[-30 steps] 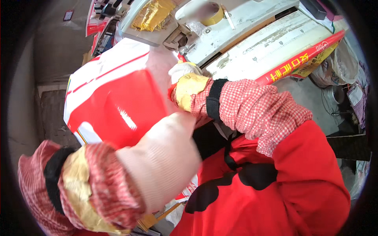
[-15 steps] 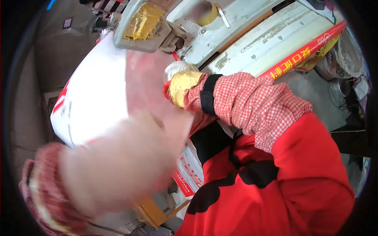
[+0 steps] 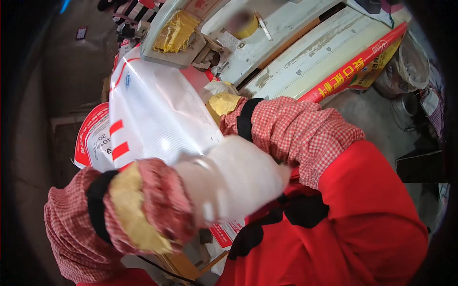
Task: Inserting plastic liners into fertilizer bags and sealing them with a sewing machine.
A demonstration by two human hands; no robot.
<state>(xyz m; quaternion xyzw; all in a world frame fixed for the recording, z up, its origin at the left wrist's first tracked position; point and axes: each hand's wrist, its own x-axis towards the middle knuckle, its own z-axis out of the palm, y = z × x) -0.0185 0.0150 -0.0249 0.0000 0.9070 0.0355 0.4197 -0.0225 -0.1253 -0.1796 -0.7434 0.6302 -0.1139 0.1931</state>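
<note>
A white woven sack (image 3: 157, 114) with red stripes lies slanted in front of me, its top end under a grey-white machine (image 3: 191, 47). My right hand (image 3: 217, 93), in a white glove with a yellow cuff and a red checked sleeve, grips the sack's right edge close to the machine. My left hand (image 3: 234, 181), in a blurred white glove, is over the sack's lower right corner and crosses in front of my right forearm. Its fingers are together, and the blur hides whether they grip anything. A red jacket fills the lower right.
More printed red and white sacks (image 3: 93, 138) lie stacked under the held one. On the worn white bench (image 3: 296, 33) sits a yellow tape roll (image 3: 245, 24); a long red printed strip (image 3: 353, 71) runs along its edge. A yellow cloth (image 3: 176, 31) lies on the machine. Buckets (image 3: 410, 62) stand at right.
The sack has swung up and shows its white side instead of the red one. My left hand has moved right, across my right forearm. My right hand stays by the machine.
</note>
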